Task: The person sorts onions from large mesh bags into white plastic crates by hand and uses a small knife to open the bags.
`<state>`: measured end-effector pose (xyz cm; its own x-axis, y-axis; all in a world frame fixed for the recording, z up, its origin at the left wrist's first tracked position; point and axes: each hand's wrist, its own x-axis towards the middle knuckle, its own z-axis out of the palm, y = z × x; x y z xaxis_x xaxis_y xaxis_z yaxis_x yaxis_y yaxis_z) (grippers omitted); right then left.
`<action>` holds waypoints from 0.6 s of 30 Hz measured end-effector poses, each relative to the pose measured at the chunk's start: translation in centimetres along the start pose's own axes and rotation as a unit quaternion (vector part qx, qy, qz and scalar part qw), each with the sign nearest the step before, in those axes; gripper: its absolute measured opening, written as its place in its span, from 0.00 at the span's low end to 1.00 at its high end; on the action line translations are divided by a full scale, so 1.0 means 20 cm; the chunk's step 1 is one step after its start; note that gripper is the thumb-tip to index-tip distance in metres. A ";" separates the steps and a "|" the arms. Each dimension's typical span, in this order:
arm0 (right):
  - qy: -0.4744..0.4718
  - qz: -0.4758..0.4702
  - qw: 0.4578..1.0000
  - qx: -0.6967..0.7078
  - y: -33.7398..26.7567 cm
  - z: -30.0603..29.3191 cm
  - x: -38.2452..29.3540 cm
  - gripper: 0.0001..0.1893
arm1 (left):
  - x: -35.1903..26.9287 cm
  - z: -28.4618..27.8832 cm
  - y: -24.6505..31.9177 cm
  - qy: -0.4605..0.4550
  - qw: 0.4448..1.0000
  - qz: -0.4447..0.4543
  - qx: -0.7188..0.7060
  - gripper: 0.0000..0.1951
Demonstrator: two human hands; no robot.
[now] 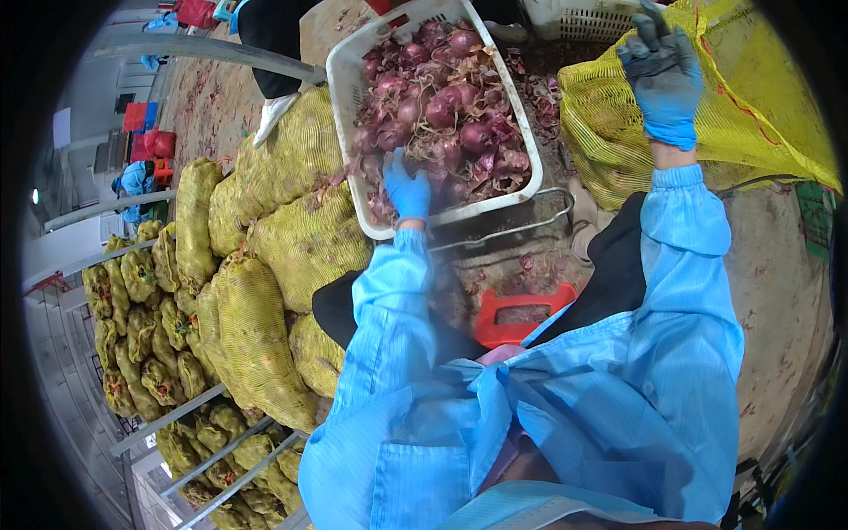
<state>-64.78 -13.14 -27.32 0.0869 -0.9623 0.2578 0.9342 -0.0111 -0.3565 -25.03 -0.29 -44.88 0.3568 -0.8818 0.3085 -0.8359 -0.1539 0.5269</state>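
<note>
A white plastic crate point(534, 159) full of red onions point(442, 109) and loose skins stands before me. My left hand point(405, 187), in a blue glove, reaches over its near left corner and is at the onions, fingers spread; no onion shows in its grasp. My right hand point(662, 79), in a blue glove with dark, dirty fingers, is raised above a yellow mesh bag point(603, 126) to the right of the crate. Its fingers are partly spread with nothing visible between them. The bag lies with its loose mesh spread to the right.
Full yellow mesh sacks point(262, 331) are piled left of the crate, beside metal rails point(172, 419). A red plastic stool point(487, 321) stands between my legs. Another person's leg and white shoe point(275, 118) are at the top left. A second white crate point(589, 23) is beyond.
</note>
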 end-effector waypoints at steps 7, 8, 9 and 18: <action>-0.031 0.092 0.995 -0.025 0.07 -0.15 0.04 0.21 | 0.21 0.08 -0.06 -0.063 0.987 -0.137 -0.050 0.29; -0.072 0.109 0.991 0.000 0.07 -0.21 0.05 0.22 | 0.22 0.07 -0.05 -0.057 0.968 -0.185 -0.160 0.27; -0.111 0.127 0.985 0.030 0.09 -0.19 0.06 0.24 | 0.23 0.04 -0.06 -0.050 0.936 -0.230 -0.263 0.26; -0.135 0.289 0.847 -0.426 0.30 0.00 -0.05 0.24 | 0.14 -0.23 0.29 -0.004 0.539 -0.452 -0.710 0.23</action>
<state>-59.21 -12.35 -29.76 0.6279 -0.7779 -0.0254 0.1309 0.1377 -0.9818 -27.05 -1.61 -37.32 0.3447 -0.7351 -0.5838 0.8436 -0.0301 0.5361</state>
